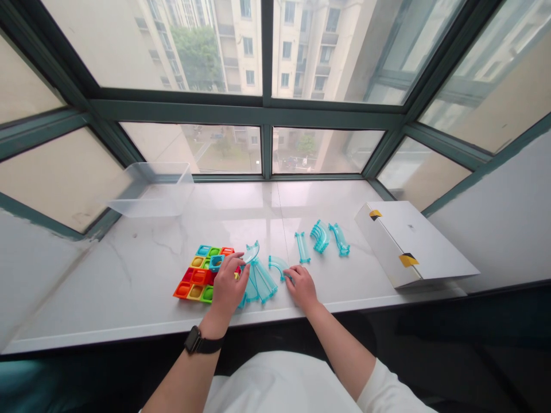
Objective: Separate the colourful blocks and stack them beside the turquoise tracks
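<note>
Lower centre, the right hand bends its fingers against a curved teal piece; the left hand curls beside coloured blocks. Whether either grips is unclear. The piece looks light, stiff, slick; pinch its edges.

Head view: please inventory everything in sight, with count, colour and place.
Blocks: over ten, multicoloured, beside the left hand
Track pieces: several, translucent turquoise, between and beyond the hands
Bin: one, clear, back left
Box: one, white, right
Ledge: one, marbled white, below windows
Window frames: several, dark green, ahead and both sides
Buildings: several, pale, outside
Trees: at least two, green, outside
Watch: one, black, left wrist
Shirt: one, white, bottom
Left hand: one, bare, by blocks
Right hand: one, bare, at curved track
</note>
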A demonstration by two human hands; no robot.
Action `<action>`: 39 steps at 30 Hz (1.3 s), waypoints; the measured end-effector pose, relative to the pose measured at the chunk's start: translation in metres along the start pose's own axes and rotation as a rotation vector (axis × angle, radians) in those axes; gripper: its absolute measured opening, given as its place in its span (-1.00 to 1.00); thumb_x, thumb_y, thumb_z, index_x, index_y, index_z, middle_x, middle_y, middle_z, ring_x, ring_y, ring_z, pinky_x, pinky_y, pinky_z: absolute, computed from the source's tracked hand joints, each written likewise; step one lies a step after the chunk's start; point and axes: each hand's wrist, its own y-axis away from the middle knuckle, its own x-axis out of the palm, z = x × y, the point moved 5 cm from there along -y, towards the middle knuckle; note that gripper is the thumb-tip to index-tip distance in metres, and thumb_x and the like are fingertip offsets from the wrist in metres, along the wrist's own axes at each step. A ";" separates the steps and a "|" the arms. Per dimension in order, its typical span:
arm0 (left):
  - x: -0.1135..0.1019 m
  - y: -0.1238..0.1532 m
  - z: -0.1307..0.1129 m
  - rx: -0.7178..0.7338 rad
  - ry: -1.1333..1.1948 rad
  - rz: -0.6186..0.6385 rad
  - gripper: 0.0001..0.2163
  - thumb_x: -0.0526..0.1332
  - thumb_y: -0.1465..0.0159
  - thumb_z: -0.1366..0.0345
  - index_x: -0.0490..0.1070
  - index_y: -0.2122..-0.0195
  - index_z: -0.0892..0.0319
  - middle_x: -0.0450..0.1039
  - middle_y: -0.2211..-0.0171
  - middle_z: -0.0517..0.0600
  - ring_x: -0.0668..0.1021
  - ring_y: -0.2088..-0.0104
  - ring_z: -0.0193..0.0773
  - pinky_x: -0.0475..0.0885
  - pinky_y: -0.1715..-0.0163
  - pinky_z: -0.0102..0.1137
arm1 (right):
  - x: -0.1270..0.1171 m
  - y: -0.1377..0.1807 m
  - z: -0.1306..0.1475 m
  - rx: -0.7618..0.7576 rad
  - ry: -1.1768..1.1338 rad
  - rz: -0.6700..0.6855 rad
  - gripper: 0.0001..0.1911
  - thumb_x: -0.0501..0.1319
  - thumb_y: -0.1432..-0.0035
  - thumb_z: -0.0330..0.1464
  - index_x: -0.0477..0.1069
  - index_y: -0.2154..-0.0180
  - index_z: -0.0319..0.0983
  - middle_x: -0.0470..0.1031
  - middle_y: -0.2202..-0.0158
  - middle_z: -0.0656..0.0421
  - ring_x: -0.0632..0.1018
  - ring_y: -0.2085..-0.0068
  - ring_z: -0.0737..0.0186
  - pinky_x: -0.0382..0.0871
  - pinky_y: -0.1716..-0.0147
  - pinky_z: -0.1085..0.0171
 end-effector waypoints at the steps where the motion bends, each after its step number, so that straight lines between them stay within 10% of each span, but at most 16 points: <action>1: -0.005 0.005 0.001 0.008 -0.003 -0.006 -0.89 0.20 -0.42 0.21 0.43 0.23 0.08 0.53 -0.07 0.05 0.60 -0.07 -0.09 0.53 -0.10 -0.17 | 0.000 0.000 0.001 0.002 -0.005 0.002 -0.72 0.21 -0.30 -0.44 0.63 0.05 -0.11 0.56 0.15 0.06 0.54 0.10 0.05 0.49 0.03 0.10; 21: 0.009 0.063 0.029 0.065 -0.319 0.168 -0.88 0.25 -0.36 0.24 0.54 0.14 0.08 0.50 -0.05 0.14 0.56 -0.05 0.06 0.51 -0.07 -0.04 | -0.008 0.001 -0.003 0.015 -0.157 -0.075 -0.64 0.17 -0.36 -0.33 0.56 -0.12 -0.18 0.52 0.10 0.06 0.59 0.09 0.10 0.55 0.02 0.13; 29: -0.006 0.055 -0.007 0.058 -0.060 0.087 -0.84 0.20 -0.44 0.18 0.51 0.05 0.05 0.54 0.00 0.11 0.56 -0.06 -0.01 0.49 -0.14 -0.06 | -0.029 0.009 0.022 -0.026 -0.276 -0.183 -0.58 0.17 -0.39 -0.33 0.51 -0.22 -0.11 0.47 0.04 0.03 0.58 0.05 0.10 0.63 0.14 0.15; 39: 0.042 0.028 -0.064 -0.152 0.327 0.351 -0.66 0.15 -0.45 0.03 0.42 -0.12 0.09 0.60 0.13 0.06 0.63 0.24 -0.19 0.56 0.17 -0.26 | -0.080 0.000 0.096 -0.153 -0.355 -0.232 -0.48 0.22 -0.37 -0.38 0.42 -0.32 0.00 0.47 0.06 0.04 0.58 0.07 0.07 0.61 0.05 0.05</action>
